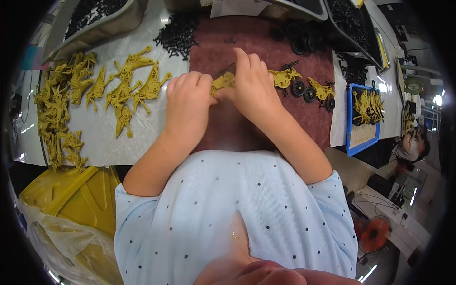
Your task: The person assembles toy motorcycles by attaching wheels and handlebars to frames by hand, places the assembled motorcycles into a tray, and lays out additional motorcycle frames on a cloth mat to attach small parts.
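Observation:
Between my two hands is a yellow plastic frame part (221, 82), partly hidden by the fingers, above a dark red cloth (228, 128). My left hand (189, 100) is closed on its left end. My right hand (254, 85) grips its right end, the thumb pressed against it. A dark, thin edge shows just behind the part; I cannot make out what it is. Just right of my right hand lie a yellow part with black fittings (286, 77) and black wheels (304, 90). Another yellow part with a wheel (323, 89) lies further right.
Several loose yellow parts (124, 88) lie left of the cloth, with a dense yellow heap (54, 114) beyond. Small black pieces (176, 37) and black wheels (300, 35) sit at the back. Grey bins (135, 19) line the far side. A blue-rimmed tray (350, 128) stands right.

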A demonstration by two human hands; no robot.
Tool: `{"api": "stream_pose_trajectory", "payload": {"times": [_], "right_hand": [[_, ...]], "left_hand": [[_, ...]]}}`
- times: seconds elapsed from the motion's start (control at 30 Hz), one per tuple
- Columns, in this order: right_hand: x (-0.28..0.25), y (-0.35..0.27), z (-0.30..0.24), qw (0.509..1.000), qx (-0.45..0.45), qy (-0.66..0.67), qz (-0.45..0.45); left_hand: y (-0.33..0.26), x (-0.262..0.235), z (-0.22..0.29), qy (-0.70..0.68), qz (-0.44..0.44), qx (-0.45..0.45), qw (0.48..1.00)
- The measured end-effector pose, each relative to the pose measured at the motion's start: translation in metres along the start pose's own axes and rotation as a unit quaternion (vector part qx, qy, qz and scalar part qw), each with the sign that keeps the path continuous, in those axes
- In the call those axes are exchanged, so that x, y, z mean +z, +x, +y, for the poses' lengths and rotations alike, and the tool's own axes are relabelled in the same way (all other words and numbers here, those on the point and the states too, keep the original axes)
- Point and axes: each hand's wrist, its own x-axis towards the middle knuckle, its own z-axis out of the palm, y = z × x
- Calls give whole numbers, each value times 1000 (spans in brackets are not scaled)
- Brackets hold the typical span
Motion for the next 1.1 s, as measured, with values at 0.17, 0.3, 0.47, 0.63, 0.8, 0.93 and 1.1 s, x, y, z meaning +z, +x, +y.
{"api": "stream_pose_trajectory", "payload": {"times": [0.17,0.3,0.47,0.63,0.8,0.93,1.1], "right_hand": [[-11,-18,15,955,56,285,-54],[-23,-29,16,936,27,348,-45],[-31,-36,17,893,18,449,-24],[-33,-40,20,874,0,485,-23],[-25,-46,28,908,-45,417,8],[-26,-50,27,924,-51,375,54],[-30,-50,28,931,-50,356,62]], "left_hand": [[-7,-15,8,-57,8,3,998],[-12,-17,13,-108,65,14,992],[-19,-22,16,-202,61,-61,976],[-14,-24,18,-184,67,-25,980],[-11,-24,27,-138,96,20,986],[-10,-17,28,-146,127,40,980],[-10,-19,28,-174,93,15,980]]}}
